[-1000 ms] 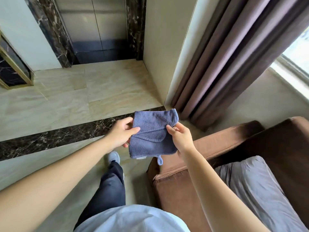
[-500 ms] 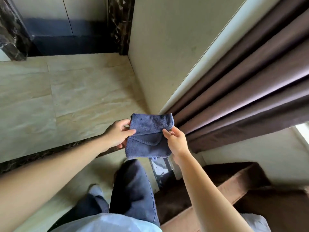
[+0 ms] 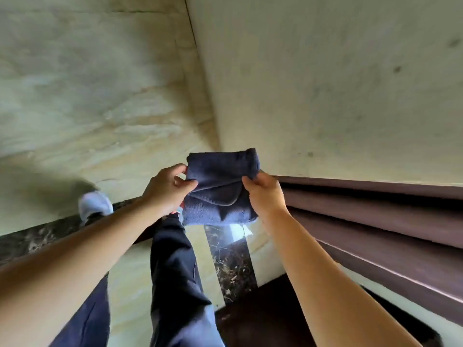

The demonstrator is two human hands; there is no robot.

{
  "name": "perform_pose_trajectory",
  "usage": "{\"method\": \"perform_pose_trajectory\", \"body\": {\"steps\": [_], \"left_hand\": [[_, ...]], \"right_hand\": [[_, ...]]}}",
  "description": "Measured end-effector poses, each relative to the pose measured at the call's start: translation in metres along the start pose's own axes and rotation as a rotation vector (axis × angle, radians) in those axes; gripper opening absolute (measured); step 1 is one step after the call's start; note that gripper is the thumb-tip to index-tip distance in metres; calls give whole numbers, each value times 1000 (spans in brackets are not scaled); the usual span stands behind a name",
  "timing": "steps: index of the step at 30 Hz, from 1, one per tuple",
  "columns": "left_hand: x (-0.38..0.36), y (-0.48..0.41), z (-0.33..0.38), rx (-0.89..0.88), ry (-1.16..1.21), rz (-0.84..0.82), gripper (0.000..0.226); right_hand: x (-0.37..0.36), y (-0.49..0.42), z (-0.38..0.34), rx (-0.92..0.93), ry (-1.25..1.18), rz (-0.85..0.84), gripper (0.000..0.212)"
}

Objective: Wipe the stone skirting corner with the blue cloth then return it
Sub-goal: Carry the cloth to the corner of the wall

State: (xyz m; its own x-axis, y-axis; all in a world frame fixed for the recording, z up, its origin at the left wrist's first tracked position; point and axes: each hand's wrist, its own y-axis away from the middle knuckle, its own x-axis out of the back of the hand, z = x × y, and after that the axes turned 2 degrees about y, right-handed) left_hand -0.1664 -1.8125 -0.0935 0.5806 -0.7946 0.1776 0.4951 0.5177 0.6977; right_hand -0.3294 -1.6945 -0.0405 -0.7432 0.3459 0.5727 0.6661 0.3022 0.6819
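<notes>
A folded blue cloth (image 3: 221, 186) hangs in front of me, held by both hands. My left hand (image 3: 166, 187) pinches its left edge, and my right hand (image 3: 265, 194) grips its right edge. The cloth is in the air just in front of the beige wall corner (image 3: 218, 136). A dark marble strip (image 3: 231, 259) runs along the floor right under the cloth. The foot of the wall is hidden behind the cloth.
Brown curtain folds (image 3: 375, 214) hang along the right. A beige wall (image 3: 325, 83) fills the upper right and pale marble floor (image 3: 87, 96) the upper left. My dark-trousered legs (image 3: 175, 271) and a white shoe (image 3: 95, 205) stand below. A brown sofa arm (image 3: 263, 316) sits bottom centre.
I have leaned down and closer to the wall corner; the view has tilted steeply down. Both hands still hold the cloth the same way, now nearer the wall.
</notes>
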Motion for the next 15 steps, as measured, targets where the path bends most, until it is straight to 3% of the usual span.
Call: {"method": "perform_pose_trajectory", "body": {"steps": [4, 9, 12, 15], "left_hand": [[-55, -201, -102, 59, 3, 40, 10], [-130, -361, -220, -15, -89, 70, 14], [-152, -423, -274, 28, -61, 15, 19], [-149, -432, -293, -156, -192, -42, 16]], "right_hand": [[-95, -190, 59, 24, 144, 28, 14], [-183, -348, 146, 98, 360, 97, 11], [-229, -404, 203, 154, 476, 240, 32], [-273, -401, 236, 407, 459, 385, 45]]}}
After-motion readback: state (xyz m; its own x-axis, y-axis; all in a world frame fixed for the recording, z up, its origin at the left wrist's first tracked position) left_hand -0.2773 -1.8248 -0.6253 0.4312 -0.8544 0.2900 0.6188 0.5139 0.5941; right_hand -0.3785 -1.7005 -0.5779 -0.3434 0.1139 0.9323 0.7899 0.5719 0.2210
